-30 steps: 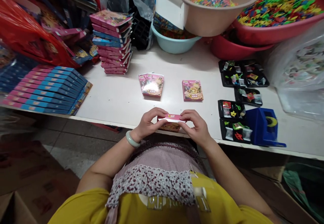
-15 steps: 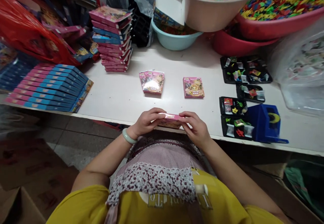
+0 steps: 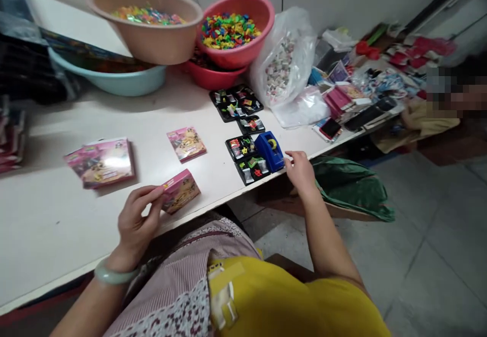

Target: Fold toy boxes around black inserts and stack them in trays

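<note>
Pink box [image 3: 182, 192] near edge of surface [image 3: 218, 174], pinched by left hand [image 3: 137, 217]. Right hand [image 3: 302, 172] at box's three o'clock, beside dispenser [image 3: 269, 157]; grip unclear. Judged step: reaching for tape [image 3: 273, 144]; next calls for fine pinch.

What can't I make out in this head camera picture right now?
- Head view: the inside of the pink box in the left hand, hidden by its own sides.
- Head view: most of the contents of the light blue basin, covered by the beige basin.
- Head view: the stacked boxes, blurred and cut off by the left edge.
- Head view: small print on the tray packets, too tiny.
</note>
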